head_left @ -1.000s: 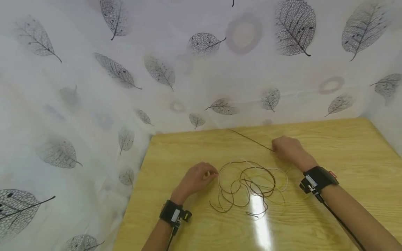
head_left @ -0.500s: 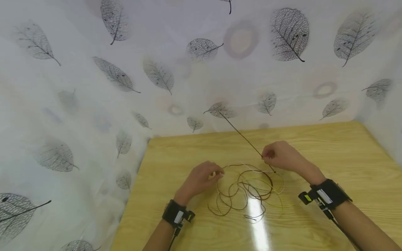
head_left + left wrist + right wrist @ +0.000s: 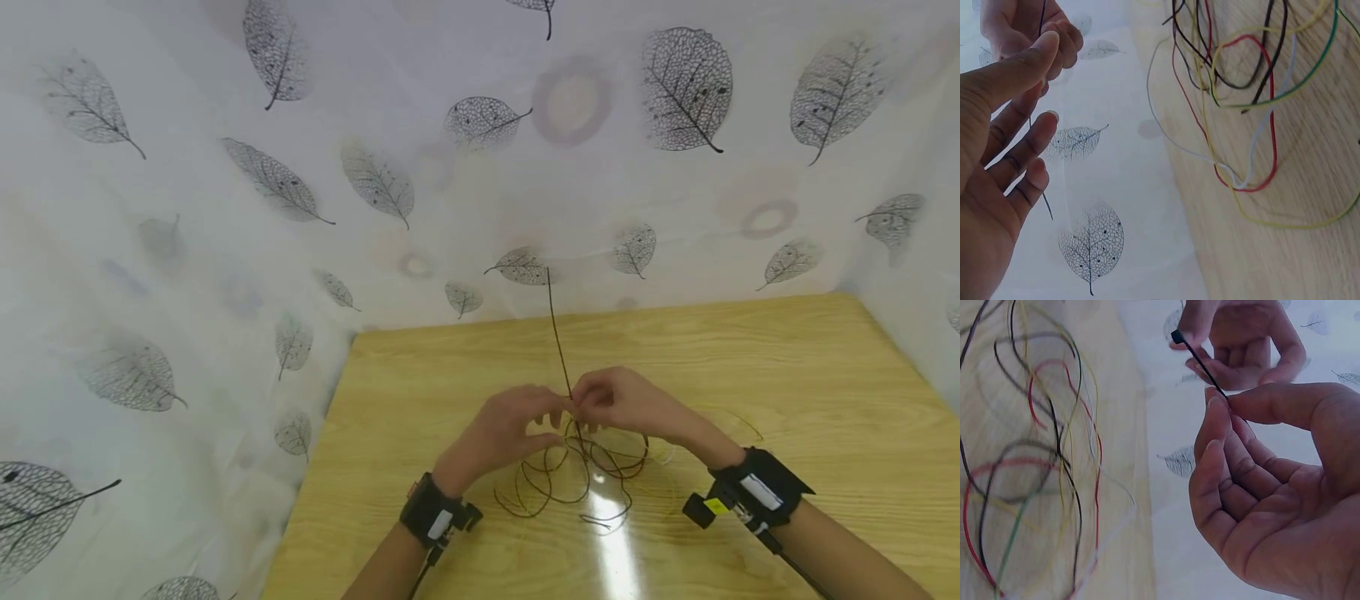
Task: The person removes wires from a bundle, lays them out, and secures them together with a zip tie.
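A thin black cable tie [image 3: 557, 340] stands nearly upright above the table in the head view, pinched near its lower part by my right hand [image 3: 628, 407]. Its small square head shows at one end in the right wrist view, where thumb and fingers of the right hand [image 3: 1272, 481] meet on the strap. My left hand [image 3: 504, 429] reaches in from the left, fingertips right at the tie, thumb held apart from the fingers. A loose tangle of wires [image 3: 542, 497] in black, red, white, yellow and green lies below both hands, partly hidden by them.
The wires rest on a light wood-grain table [image 3: 435, 367]. Behind and to the left hangs a white sheet [image 3: 420, 75] printed with dark leaves. Each wrist wears a black camera band [image 3: 761, 492] with a cable running back along the arm.
My right hand has carried the cable tie leftward over the wires, turning it from slanted to nearly upright. My left hand has moved right, so the two hands now meet.
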`<state>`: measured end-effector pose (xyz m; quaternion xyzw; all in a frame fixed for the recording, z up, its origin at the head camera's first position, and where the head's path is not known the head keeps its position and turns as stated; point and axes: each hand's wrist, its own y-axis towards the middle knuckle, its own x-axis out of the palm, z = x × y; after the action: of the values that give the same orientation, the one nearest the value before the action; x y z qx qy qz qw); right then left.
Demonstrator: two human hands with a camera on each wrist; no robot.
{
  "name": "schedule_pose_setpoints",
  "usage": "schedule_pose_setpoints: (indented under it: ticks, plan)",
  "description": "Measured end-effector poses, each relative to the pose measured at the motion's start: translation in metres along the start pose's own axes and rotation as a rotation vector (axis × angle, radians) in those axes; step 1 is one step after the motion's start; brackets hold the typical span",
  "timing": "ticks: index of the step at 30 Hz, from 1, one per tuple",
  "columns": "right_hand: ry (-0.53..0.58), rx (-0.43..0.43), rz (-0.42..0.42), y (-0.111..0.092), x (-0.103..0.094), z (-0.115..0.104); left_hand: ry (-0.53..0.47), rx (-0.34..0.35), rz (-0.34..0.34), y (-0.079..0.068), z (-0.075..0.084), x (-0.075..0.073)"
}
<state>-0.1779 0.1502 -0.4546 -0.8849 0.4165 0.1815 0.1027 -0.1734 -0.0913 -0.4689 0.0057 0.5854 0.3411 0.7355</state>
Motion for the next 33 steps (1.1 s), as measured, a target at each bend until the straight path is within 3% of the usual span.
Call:
schedule_pose_setpoints:
  ticks: [9, 15, 19, 26, 30, 33]
  plan:
    - [0.167, 0.011, -0.055, 0.001, 0.010, 0.000, 0.008, 0.037, 0.063, 0.000, 0.003, 0.001]
    - [0.174, 0.017, -0.031, 0.002, 0.011, -0.002, 0.002, 0.095, 0.090, 0.002, 0.005, -0.001]
    - [0.065, 0.002, 0.022, 0.001, 0.010, -0.004, -0.042, 0.140, 0.124, 0.002, 0.007, -0.005]
    - [-0.055, -0.095, 0.243, 0.004, 0.010, -0.006, -0.117, 0.170, 0.178, 0.004, 0.014, -0.021]
    - [-0.239, -0.153, 0.368, 0.008, 0.014, 0.004, -0.191, 0.173, 0.222, 0.004, 0.013, -0.030]
    - [-0.375, -0.219, 0.376, 0.012, 0.015, 0.016, -0.266, 0.188, 0.267, 0.003, 0.011, -0.033]
